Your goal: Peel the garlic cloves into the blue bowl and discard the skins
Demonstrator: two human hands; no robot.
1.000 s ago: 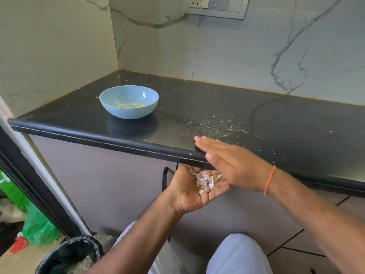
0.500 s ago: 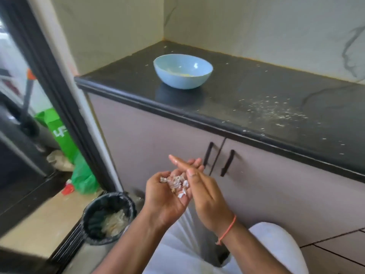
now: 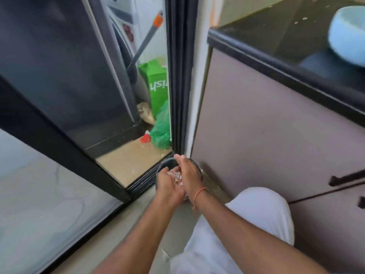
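Note:
My left hand [image 3: 167,186] is cupped palm up and holds a small pile of garlic skins [image 3: 174,175]. Flat against its side stands my right hand [image 3: 187,175], fingers straight, with an orange thread around the wrist. Both hands hover directly over a small black-lined waste bin [image 3: 165,164] on the floor, which they mostly hide. The blue bowl [image 3: 347,32] sits on the black counter [image 3: 276,36] at the upper right, cut off by the frame edge.
A grey cabinet side [image 3: 266,135] rises to the right of the bin, with black handles [image 3: 345,177] farther right. A black sliding-door frame [image 3: 177,76] stands behind the bin; beyond it lie green bags [image 3: 160,123]. My white-clad knee [image 3: 246,224] is below.
My view swung left and down from the counter. Both hands dropped with the skins from in front of the cabinet to just over the bin.

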